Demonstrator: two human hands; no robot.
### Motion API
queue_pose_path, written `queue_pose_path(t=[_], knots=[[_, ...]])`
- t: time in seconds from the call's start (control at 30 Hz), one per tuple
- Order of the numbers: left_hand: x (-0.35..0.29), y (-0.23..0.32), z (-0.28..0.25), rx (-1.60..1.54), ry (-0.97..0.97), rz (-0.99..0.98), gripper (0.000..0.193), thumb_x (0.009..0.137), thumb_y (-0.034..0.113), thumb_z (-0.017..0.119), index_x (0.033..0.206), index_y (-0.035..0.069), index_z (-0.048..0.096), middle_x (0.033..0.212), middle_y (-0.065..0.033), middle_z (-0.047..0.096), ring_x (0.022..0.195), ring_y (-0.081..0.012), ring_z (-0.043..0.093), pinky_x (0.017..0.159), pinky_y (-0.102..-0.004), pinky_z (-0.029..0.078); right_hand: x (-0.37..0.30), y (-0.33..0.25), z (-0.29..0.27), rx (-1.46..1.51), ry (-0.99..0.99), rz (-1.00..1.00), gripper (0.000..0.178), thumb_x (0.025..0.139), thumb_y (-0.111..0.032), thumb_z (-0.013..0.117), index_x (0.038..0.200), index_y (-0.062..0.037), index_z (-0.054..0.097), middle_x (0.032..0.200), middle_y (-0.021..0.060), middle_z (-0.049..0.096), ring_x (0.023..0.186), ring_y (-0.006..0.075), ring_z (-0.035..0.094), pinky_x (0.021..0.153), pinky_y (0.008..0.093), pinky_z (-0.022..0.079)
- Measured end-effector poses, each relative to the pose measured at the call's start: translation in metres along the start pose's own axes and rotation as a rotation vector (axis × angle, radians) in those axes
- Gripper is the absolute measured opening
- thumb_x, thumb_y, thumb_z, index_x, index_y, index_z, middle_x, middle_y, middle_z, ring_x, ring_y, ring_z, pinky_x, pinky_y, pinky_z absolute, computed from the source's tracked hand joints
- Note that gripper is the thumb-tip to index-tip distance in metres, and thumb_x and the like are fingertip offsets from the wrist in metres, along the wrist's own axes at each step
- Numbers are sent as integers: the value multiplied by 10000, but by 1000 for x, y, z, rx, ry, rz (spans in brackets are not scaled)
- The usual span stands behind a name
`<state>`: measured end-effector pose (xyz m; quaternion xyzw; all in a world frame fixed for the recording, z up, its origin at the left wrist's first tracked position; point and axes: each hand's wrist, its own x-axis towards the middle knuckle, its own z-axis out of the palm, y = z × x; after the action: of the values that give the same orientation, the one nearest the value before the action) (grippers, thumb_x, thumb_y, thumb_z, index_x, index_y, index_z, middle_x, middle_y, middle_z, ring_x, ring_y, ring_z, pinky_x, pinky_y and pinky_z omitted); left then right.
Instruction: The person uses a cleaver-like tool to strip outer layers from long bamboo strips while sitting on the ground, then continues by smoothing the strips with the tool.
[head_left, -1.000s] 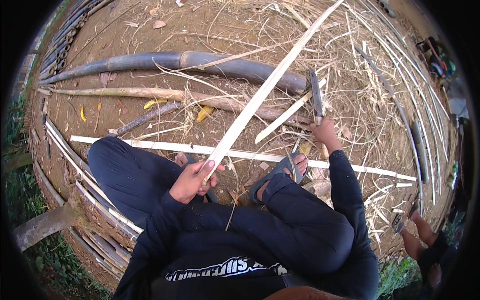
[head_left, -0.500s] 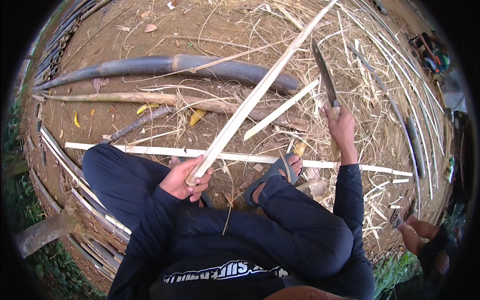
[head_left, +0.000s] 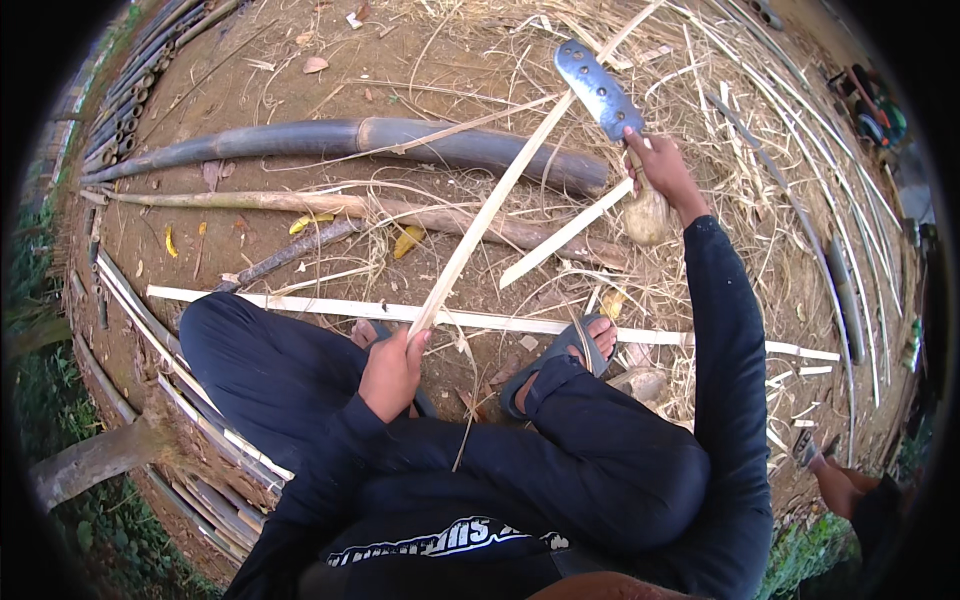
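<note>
My left hand [head_left: 392, 378] is closed round the near end of a long pale bamboo strip [head_left: 490, 212], its thumb along the top. The strip slants away up and to the right. In my right hand [head_left: 662, 174], held out at the end of a stretched arm, is a broad-bladed knife [head_left: 600, 92] with a long wooden handle [head_left: 648, 215] that ends in a bulging butt. Its blade shows its flat side and overlaps the far part of the strip; whether they touch I cannot tell.
A thick dark bamboo pole [head_left: 450, 140] and a thinner brown one [head_left: 400, 212] lie across the ground ahead. Another strip [head_left: 480, 320] runs past my sandalled feet. Thin shavings [head_left: 740, 200] litter the right side. At lower right a person's leg [head_left: 838, 485] shows.
My right hand has moved up and away, and the blade has turned flat and swung left over the strip. My left hand has turned over on the strip's near end.
</note>
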<state>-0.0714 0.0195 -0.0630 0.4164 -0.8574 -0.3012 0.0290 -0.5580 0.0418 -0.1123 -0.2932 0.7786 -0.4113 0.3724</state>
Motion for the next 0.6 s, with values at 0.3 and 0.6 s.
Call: queue_pose_path(t=[0.3,0.6], knots=[[-23,-7,-3,-167,-71,-111,273,996,207,572,871,-35,547,726,-273,601,719,-479,591,611,-531,440,-30,-3,25,95,-155,148,386,991,-376,612,935,5,589,640,41,573,491,119,562,418,275,472],[-20,-12,-10,-80,-38,-93,286,993,210,577,837,-22,513,733,-260,612,705,-463,606,594,-521,450,-44,-12,33,73,-261,179,409,993,-399,600,958,7,568,640,36,572,505,110,574,415,270,483]])
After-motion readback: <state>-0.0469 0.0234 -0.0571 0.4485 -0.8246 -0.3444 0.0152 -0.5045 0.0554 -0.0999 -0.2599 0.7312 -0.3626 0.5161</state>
